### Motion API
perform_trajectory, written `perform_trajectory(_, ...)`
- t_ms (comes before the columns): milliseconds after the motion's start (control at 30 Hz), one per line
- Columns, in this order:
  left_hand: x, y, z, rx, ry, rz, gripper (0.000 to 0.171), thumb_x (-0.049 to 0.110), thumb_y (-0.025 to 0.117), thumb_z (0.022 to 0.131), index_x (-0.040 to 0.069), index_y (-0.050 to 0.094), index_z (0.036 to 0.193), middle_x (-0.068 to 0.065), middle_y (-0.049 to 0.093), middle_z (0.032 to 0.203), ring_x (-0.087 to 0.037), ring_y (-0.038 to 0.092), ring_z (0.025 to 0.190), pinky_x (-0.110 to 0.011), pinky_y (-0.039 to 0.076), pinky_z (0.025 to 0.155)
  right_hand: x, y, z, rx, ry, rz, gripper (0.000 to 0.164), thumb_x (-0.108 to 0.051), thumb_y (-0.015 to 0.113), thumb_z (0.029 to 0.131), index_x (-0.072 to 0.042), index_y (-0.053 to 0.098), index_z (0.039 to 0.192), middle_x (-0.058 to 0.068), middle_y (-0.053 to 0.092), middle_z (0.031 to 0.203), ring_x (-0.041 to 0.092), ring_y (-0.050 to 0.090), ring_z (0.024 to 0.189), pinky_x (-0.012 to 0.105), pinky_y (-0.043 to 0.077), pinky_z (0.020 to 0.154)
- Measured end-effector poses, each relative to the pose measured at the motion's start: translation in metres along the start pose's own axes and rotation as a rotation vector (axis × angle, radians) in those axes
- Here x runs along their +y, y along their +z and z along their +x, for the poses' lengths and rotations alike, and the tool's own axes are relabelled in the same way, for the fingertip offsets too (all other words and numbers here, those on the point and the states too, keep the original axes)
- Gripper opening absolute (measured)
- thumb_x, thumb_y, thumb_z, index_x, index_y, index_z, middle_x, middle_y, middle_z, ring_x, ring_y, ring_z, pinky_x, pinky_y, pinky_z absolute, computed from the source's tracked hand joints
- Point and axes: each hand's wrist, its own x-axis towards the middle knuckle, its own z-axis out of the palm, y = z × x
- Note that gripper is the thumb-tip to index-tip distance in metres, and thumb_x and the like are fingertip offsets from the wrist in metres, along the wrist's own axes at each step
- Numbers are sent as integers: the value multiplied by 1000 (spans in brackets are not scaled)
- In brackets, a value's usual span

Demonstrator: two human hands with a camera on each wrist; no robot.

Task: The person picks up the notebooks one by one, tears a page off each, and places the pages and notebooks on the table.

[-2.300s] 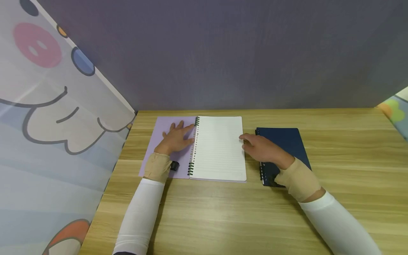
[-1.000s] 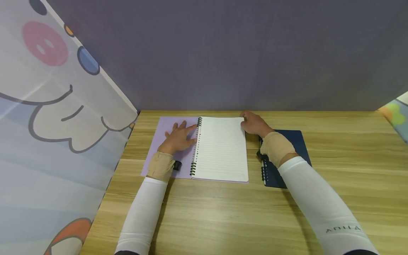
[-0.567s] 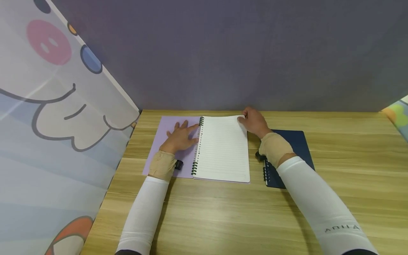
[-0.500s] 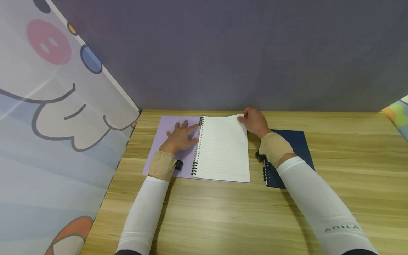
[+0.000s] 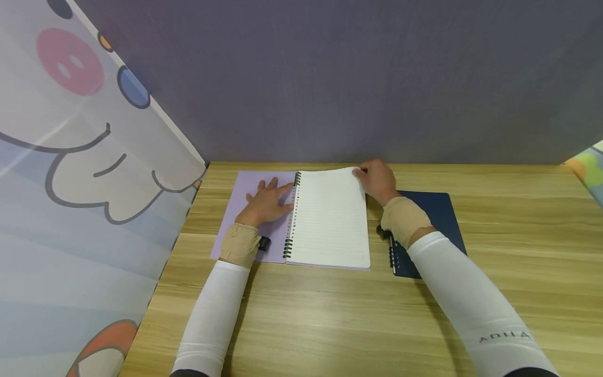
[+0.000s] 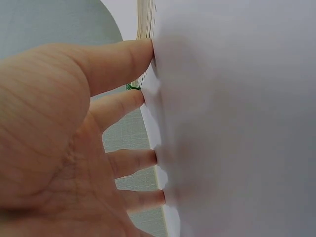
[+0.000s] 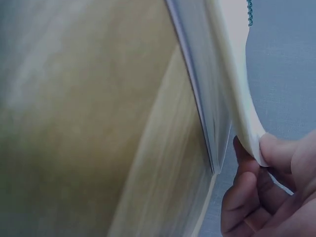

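Observation:
A spiral notebook (image 5: 330, 225) lies open on the table, its lined white pages on the right and its lilac cover (image 5: 231, 230) folded out to the left. My left hand (image 5: 266, 205) rests on that cover with fingers spread, index finger and thumb reaching the green coil. At the far right corner of the pages, my right hand (image 5: 379, 180) pinches a stack of them between thumb and fingers. In the right wrist view the pinched pages (image 7: 239, 98) bend up, apart from the sheets and cover below.
A dark blue spiral notebook (image 5: 433, 209) lies closed to the right, partly under my right forearm. Behind the wooden table (image 5: 320, 319) rises a grey panel (image 5: 330, 84). A wall with cartoon prints (image 5: 94, 262) borders the left side.
My right hand went from the pages' right edge up to their far corner, took hold of it and lifted it slightly. The left hand stays on the cover.

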Motion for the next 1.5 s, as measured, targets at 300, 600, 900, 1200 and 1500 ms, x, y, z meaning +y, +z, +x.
perform_trajectory(300, 1, 0, 0, 2, 1, -12, 63, 51, 49, 88, 40, 23, 144, -11, 6, 153, -45, 0, 134, -72, 5, 88, -1, -2, -1, -91, 38, -53, 35, -28, 53, 91, -16, 56, 123, 4, 56, 73, 20, 41, 46, 33, 31, 42)
perform_trajectory(600, 1, 0, 0, -1, -2, -14, 64, 51, 50, 88, 40, 23, 144, -11, 6, 153, -44, 0, 134, -72, 4, 88, -3, -6, -2, -140, 38, -135, 32, -31, 45, 93, -19, 58, 120, 5, 59, 90, 21, 50, 62, 35, 38, 48)
perform_trajectory(900, 3, -2, -1, 5, 16, -19, 63, 51, 49, 88, 39, 24, 144, -13, 7, 152, -46, 1, 134, -72, 4, 87, -6, -10, -2, -155, 34, -165, 32, -32, 42, 94, -18, 59, 117, 9, 56, 109, 23, 53, 78, 37, 42, 59)
perform_trajectory(1200, 6, -3, -1, -1, 16, -14, 63, 51, 49, 88, 39, 24, 144, -12, 7, 152, -45, 0, 134, -72, 4, 88, -4, -12, -5, -138, -5, -78, 37, -36, 54, 89, -7, 45, 68, 9, 41, 63, 22, 38, 56, 34, 31, 52)
perform_trajectory(1500, 5, -3, -2, -11, 8, -1, 63, 51, 49, 88, 41, 22, 144, -12, 6, 153, -44, 0, 134, -72, 5, 88, -5, -17, -15, -193, 47, 20, 44, -43, 57, 87, -9, 49, 61, 4, 35, 52, 17, 31, 48, 30, 27, 46)
